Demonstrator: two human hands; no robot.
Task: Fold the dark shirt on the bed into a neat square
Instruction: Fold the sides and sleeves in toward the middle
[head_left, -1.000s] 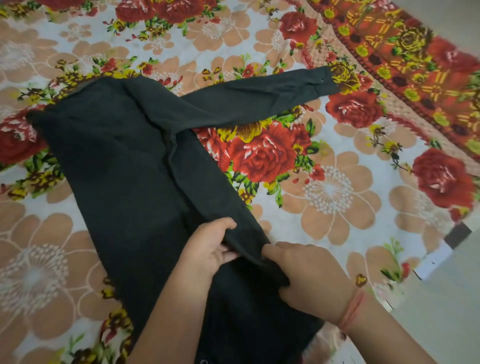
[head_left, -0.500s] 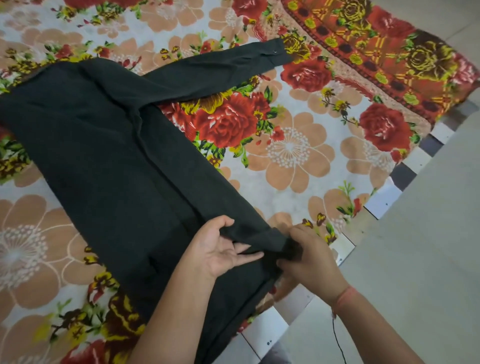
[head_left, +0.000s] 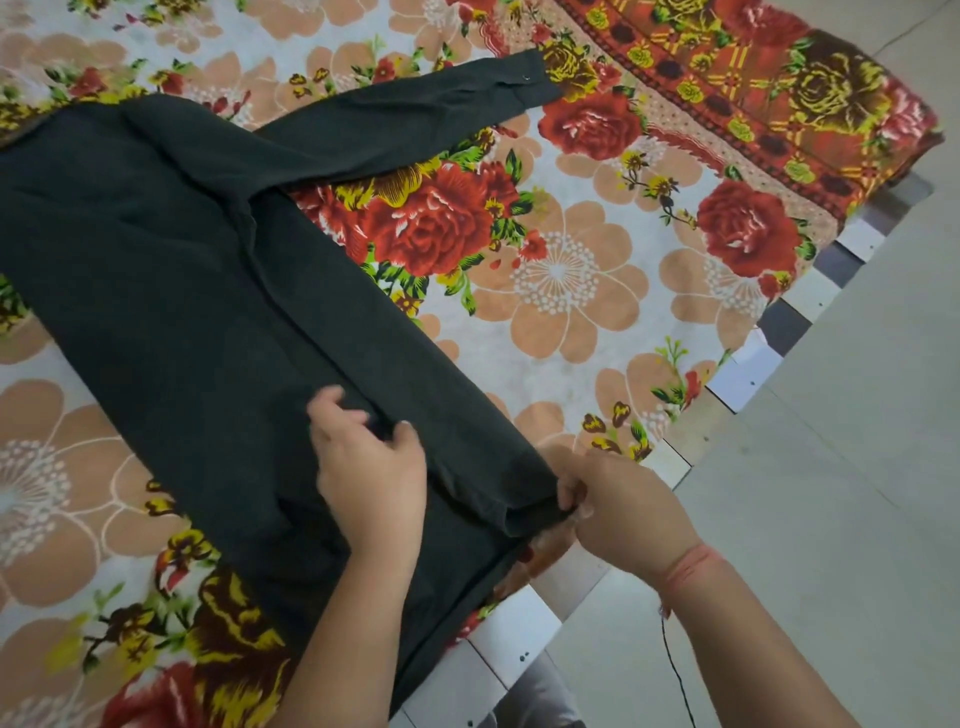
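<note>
The dark shirt (head_left: 182, 270) lies flat on the flower-patterned bed (head_left: 571, 291). Its long axis runs from the far left, where the shoulders are, down to the near right, where the hem reaches the bed's edge just in front of the person. The side panel (head_left: 415, 374) on the person's right is turned in over the body, making a long strip along that same axis. One sleeve (head_left: 405, 119) is not yet folded: it sticks out from the shoulder toward the far right, cuff pointing away from the person, well apart from both hands. The left hand (head_left: 371, 467) sits on the middle of the body near the hem, fingers and thumb curled to pinch the inner edge of the strip. The right hand (head_left: 618, 509), with a red thread (head_left: 691, 564) at the wrist, pinches the strip's hem corner at the bed's edge. With both hands at the hem end, the sleeve lies up and away from them; the right hand is on its side and, I judge, the nearer for reaching it
</note>
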